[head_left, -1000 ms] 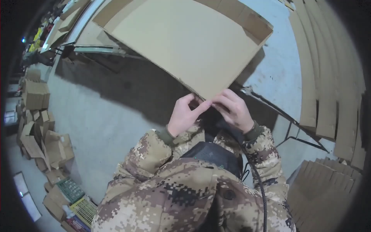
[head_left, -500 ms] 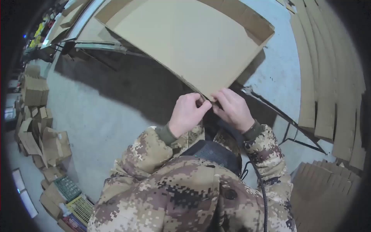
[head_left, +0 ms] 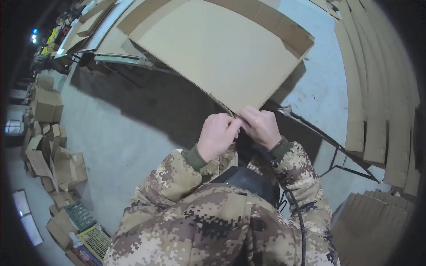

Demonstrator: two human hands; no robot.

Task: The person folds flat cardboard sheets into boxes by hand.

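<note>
A large flat brown cardboard sheet (head_left: 222, 48) with folded-up side flaps is held out in front of me, tilted, its near corner pointing at my chest. My left hand (head_left: 216, 135) and my right hand (head_left: 261, 126) meet at that near corner, fingers curled and pinching the cardboard edge between them. Both wrists come out of camouflage jacket sleeves. What the fingertips do at the corner is hidden by the hands themselves.
Flat cardboard blanks (head_left: 381, 88) fan out in overlapping rows at the right, with another stack (head_left: 372, 221) at lower right. Folded boxes (head_left: 49, 146) pile up at the left beside plastic crates (head_left: 91, 237). A metal-framed table (head_left: 115, 53) stands behind. Grey concrete floor (head_left: 120, 142) below.
Both hands have closed tighter on the sheet's near corner, fingers curling in. The sheet has shifted slightly, and the view has drifted a little.
</note>
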